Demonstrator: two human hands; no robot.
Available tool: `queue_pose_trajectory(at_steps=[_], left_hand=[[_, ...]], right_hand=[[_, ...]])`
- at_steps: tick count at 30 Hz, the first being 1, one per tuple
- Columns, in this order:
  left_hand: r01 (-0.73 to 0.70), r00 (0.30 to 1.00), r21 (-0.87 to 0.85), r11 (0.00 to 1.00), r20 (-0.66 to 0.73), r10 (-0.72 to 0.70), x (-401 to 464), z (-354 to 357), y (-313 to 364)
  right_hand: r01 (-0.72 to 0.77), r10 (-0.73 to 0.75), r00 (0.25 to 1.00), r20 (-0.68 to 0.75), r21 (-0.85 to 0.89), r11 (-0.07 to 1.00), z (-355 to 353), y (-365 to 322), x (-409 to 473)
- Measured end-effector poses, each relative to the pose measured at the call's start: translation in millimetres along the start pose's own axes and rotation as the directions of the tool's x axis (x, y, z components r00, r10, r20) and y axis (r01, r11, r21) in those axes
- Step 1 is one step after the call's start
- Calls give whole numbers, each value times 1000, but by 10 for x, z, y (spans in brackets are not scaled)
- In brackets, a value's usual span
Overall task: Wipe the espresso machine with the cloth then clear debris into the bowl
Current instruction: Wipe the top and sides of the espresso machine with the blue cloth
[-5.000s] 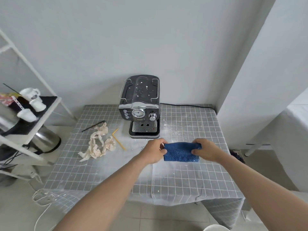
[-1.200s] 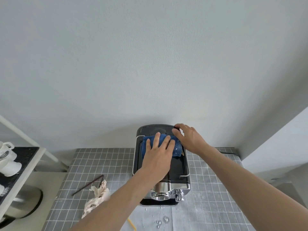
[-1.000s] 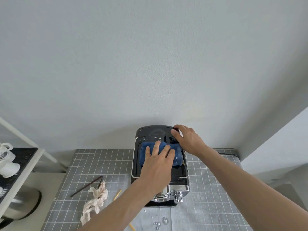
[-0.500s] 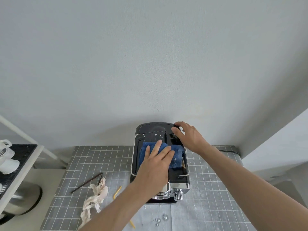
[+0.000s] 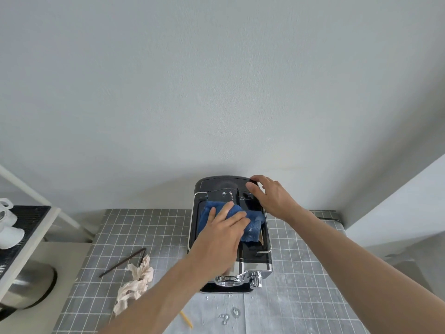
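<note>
Left hand (image 5: 222,233) flat, fingers spread, pressing the folded blue terry cloth (image 5: 250,226) onto the top tray of the black-and-chrome espresso machine (image 5: 255,261), at 12 o'clock on the grey grid-checked table (image 5: 301,273). Right hand (image 5: 272,196) has loosely curled fingers resting on the machine's 1 o'clock back corner, bracing it. Cloth looks soft and limp, so palm it flat. Glossy wet top is probably slippery. Crumpled beige paper scrap (image 5: 134,283) lies at 9 o'clock, uncleared

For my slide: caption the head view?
Left hand presses blue cloth onto black espresso machine; right hand steadies it.
</note>
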State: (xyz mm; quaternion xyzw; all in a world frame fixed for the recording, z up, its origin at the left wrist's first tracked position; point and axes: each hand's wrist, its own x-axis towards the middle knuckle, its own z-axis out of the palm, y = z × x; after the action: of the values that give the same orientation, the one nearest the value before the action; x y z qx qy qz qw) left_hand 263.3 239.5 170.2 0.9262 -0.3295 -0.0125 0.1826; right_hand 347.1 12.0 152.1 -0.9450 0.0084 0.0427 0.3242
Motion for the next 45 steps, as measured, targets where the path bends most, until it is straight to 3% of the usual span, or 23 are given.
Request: queue_pose_trajectory(at_steps=[8,13,20,24,28,45], left_hand=[[-65,990,-47,997,-132,58,-526,121,144],[-137,971,-19,990,-199,131,-364,176,24],[-123,931,57,991,-338,135,202,-17,-208],[-92,957,92,991,-267,114,564,-124,-290],[-22,999,68,997,-38,25,672,-64,-330],[-93,979,65,994,-174,103,-133,54,46]], right_hand=[[-7,7,1000,1,30,1000,-3,15,0],[-12,13,1000,-11,62,998,16,25,13],[-12,12,1000,-4,69,998,31,42,31],[15,-15,1000,-9,35,999,36,57,41],[-3,4,1000,-23,48,999,49,44,31],[-43,45,998,-32,52,998,-11,-75,-43]])
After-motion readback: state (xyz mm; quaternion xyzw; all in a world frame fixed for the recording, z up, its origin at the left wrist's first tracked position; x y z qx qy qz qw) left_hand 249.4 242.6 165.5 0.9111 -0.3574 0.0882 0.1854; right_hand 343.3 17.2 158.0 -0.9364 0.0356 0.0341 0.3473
